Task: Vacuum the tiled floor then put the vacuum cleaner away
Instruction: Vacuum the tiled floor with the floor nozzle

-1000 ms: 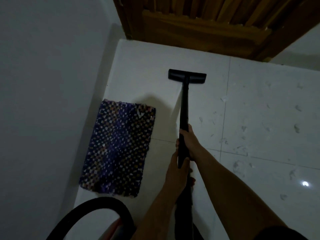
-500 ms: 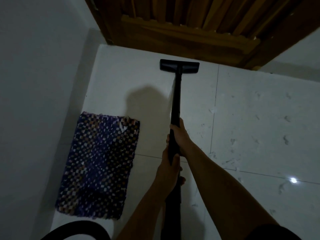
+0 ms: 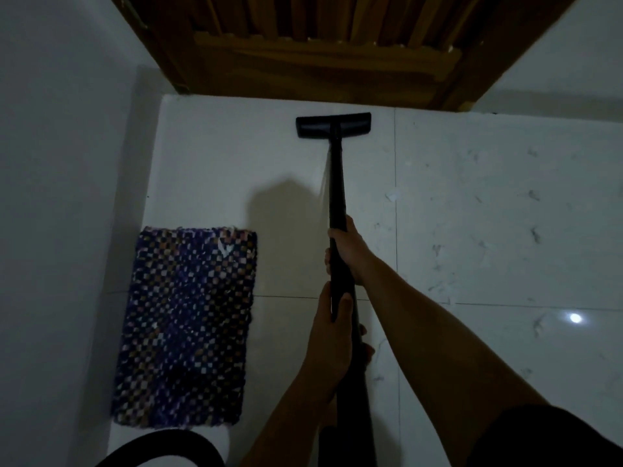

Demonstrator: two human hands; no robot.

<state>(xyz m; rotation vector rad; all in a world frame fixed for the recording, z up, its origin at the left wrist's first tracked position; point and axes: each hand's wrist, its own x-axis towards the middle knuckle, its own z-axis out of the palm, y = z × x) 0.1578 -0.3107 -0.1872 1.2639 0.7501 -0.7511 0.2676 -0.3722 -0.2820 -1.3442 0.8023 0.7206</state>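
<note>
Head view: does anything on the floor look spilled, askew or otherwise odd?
Yes. Pale scraps and dark wisps litter the tiles right of the wand, not yet vacuumed. A white scrap sits near the woven mat's far edge. Nothing else stands out.

White tiled floor point(image 3: 209, 156), dimly lit
A woven checked mat point(image 3: 188, 325) lay flat at the left edge. The vacuum head point(image 3: 333, 124) sat flat on the tiles just before the door point(image 3: 320, 62), well apart from the mat. Pale scraps point(image 3: 392, 196) and dark wisps dotted the right-hand tiles
</note>
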